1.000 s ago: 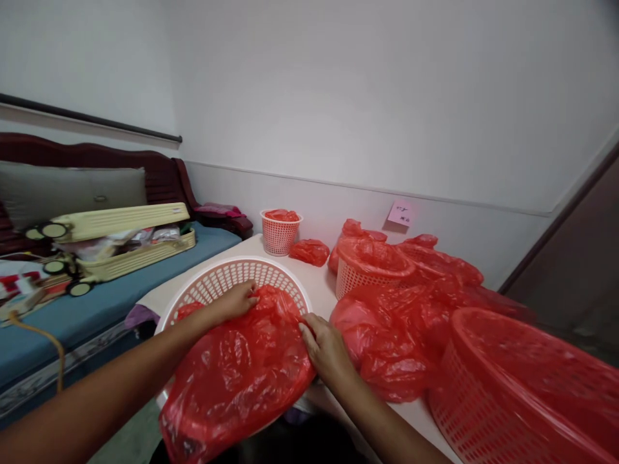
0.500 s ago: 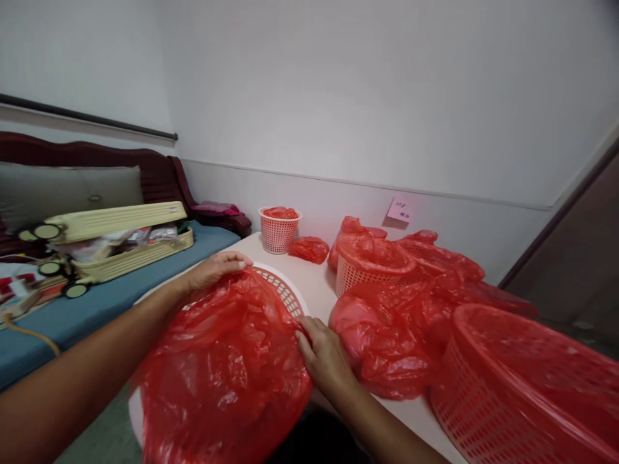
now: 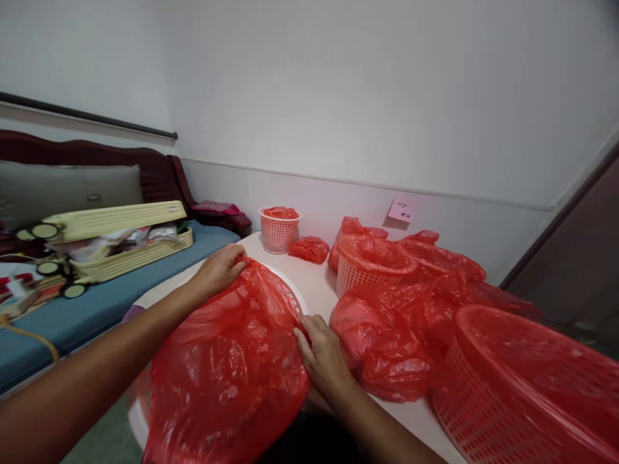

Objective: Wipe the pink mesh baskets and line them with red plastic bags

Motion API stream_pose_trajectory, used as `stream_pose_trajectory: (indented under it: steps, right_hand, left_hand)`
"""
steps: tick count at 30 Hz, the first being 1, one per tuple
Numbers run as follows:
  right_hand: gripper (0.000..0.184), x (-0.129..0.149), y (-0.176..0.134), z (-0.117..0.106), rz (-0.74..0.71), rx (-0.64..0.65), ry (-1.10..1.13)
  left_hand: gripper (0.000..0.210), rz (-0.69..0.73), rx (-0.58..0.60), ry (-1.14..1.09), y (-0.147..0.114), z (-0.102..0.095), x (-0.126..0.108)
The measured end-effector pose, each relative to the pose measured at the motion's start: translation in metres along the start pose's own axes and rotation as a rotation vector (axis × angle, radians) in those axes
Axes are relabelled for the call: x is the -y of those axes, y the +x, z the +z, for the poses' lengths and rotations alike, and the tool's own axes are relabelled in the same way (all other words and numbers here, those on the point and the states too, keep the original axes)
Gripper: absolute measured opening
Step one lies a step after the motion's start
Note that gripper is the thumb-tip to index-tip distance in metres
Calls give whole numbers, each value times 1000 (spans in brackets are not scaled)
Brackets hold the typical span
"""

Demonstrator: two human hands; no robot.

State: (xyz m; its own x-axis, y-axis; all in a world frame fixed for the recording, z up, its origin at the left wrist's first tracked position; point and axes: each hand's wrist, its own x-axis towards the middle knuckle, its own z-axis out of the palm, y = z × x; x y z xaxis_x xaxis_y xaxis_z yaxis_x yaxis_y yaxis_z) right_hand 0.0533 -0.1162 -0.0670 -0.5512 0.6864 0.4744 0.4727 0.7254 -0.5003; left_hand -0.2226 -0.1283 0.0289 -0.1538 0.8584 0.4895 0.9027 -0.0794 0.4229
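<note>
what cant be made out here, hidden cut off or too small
All in the head view:
- white basket: its floor, covered by the red bag
- large right-hand basket: partly cut off by the right and bottom picture edges
- pink note: its writing, too small to read

tbl | sm bskt | red bags | med bskt | lg bskt

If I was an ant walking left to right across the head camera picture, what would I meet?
Open cream suitcase → left hand → small white basket → right hand → pink note on the wall → big basket covered in red plastic.
</note>
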Motion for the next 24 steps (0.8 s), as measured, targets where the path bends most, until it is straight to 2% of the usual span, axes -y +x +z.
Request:
stream_pose_trajectory:
  steps: [5, 8, 12, 16, 19, 22, 24]
  right_hand:
    - [14, -8, 6, 2, -22, -157, 92]
    - [11, -13, 11, 5, 20, -272, 201]
    - [14, -16, 20, 7, 134, -284, 313]
    - [31, -19, 30, 2, 168, -288, 248]
    - [43, -15, 37, -11, 75, -357, 117]
    - [28, 1, 45, -25, -98, -416, 27]
    - [23, 14, 54, -27, -150, -371, -21]
  left_hand:
    - [23, -150, -9, 51, 5, 4, -1]
    - [25, -203, -25, 67, 7, 4, -3]
    - [24, -268, -33, 71, 11, 5, -5]
    - [21, -318, -34, 70, 16, 9, -5]
    - [19, -327, -26, 74, 19, 11, -4]
    - [19, -325, -19, 65, 21, 13, -7]
    - [18, -318, -17, 53, 21, 14, -11]
